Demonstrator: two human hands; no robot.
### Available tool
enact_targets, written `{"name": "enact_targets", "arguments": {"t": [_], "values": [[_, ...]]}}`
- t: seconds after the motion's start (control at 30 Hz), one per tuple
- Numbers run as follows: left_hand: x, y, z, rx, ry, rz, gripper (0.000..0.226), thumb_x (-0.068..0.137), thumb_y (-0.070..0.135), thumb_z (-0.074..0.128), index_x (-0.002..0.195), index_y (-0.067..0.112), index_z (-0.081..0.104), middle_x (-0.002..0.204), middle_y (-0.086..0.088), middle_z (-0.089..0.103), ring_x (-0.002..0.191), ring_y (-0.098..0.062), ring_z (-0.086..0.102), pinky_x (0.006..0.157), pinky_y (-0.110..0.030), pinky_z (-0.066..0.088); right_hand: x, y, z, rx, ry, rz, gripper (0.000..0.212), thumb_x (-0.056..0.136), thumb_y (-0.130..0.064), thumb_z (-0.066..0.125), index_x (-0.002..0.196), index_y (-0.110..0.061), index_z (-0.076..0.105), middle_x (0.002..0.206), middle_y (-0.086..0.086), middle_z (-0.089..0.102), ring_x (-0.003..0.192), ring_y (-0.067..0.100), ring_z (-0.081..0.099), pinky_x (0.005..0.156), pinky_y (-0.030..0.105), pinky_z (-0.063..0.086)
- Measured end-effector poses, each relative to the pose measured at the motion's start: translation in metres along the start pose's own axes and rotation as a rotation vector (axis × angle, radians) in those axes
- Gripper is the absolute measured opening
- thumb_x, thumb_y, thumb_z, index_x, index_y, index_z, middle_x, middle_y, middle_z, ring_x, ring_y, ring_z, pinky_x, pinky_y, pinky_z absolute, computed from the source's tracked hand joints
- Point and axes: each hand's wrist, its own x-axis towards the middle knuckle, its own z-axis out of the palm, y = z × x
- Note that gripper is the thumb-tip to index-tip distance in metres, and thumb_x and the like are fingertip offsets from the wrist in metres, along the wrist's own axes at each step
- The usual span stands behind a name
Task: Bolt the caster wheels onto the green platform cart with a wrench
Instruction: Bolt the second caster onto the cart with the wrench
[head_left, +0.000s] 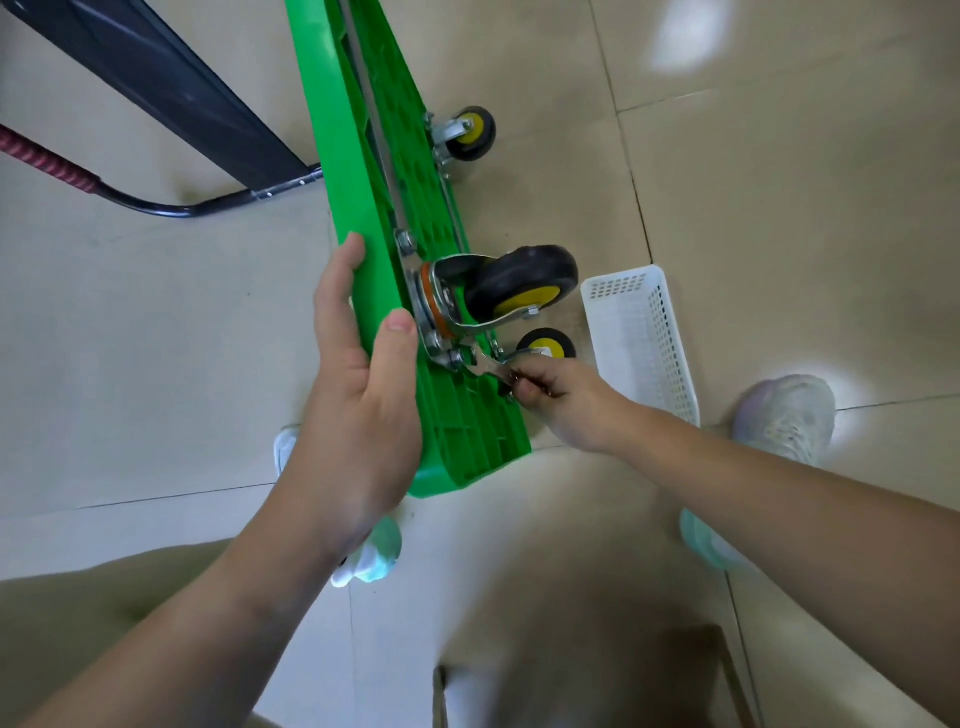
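Observation:
The green platform cart stands on its edge on the floor, its ribbed underside facing right. My left hand grips its upper edge, thumb over the rim beside the near caster's metal plate. That near caster has a black tyre and yellow hub and sits on the underside. A silver wrench lies against a bolt at the plate's lower corner, and my right hand pinches its handle. A second caster sits farther along the cart. Another yellow-hubbed wheel shows low behind the wrench.
A white perforated plastic basket lies on the tile floor right of the cart. The cart's black handle with a red grip and a dark panel stretch across the left. My shoes flank the cart's near end.

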Motion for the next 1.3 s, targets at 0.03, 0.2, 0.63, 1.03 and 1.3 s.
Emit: {"name": "enact_targets", "arguments": {"t": [0.03,0.2,0.63,1.03,1.3], "values": [[0.0,0.001,0.0,0.001,-0.001,0.001,0.048,0.113,0.026,0.034,0.144,0.061,0.025,0.123,0.038,0.061,0.112,-0.005,0.067,0.101,-0.05,0.056,0.002,0.0,-0.001,0.002,-0.011,-0.006,0.015,0.102,-0.014,0.05,0.105,-0.01,0.064,0.096,0.017,0.062,0.089,0.034,0.057,0.074,0.039,0.045],[-0.001,0.003,0.001,0.009,-0.01,0.002,0.047,0.113,0.026,0.034,0.142,0.061,0.025,0.119,0.043,0.061,0.112,-0.003,0.067,0.1,-0.048,0.056,0.002,0.002,0.003,0.042,-0.007,-0.031,0.016,0.097,-0.03,0.044,0.086,-0.036,0.054,0.082,0.004,0.054,0.075,0.016,0.047,0.067,0.032,0.036],[0.004,-0.006,-0.015,-0.048,-0.089,0.035,0.057,0.096,0.035,0.046,0.146,0.053,0.026,0.143,0.016,0.06,0.125,-0.019,0.065,0.1,-0.055,0.055,0.025,-0.001,-0.004,-0.127,-0.084,-0.099,0.029,0.102,-0.014,0.047,0.079,-0.032,0.045,0.073,0.003,0.049,0.066,0.016,0.044,0.06,0.031,0.035],[0.003,-0.01,-0.034,-0.001,-0.127,0.057,0.05,0.097,0.035,0.047,0.136,0.062,0.032,0.14,0.01,0.059,0.118,-0.023,0.068,0.099,-0.056,0.056,0.015,-0.007,0.024,-0.054,-0.009,-0.019,0.007,0.101,-0.016,0.053,0.098,-0.022,0.053,0.086,0.007,0.059,0.074,0.015,0.052,0.064,0.033,0.04],[0.002,-0.007,-0.027,-0.011,-0.117,0.064,0.049,0.099,0.035,0.048,0.134,0.065,0.03,0.135,0.021,0.06,0.121,-0.017,0.066,0.103,-0.052,0.054,-0.005,-0.003,0.03,-0.007,0.092,-0.061,0.018,0.101,-0.018,0.048,0.113,-0.032,0.046,0.091,0.002,0.056,0.079,0.017,0.051,0.066,0.034,0.04]]}}
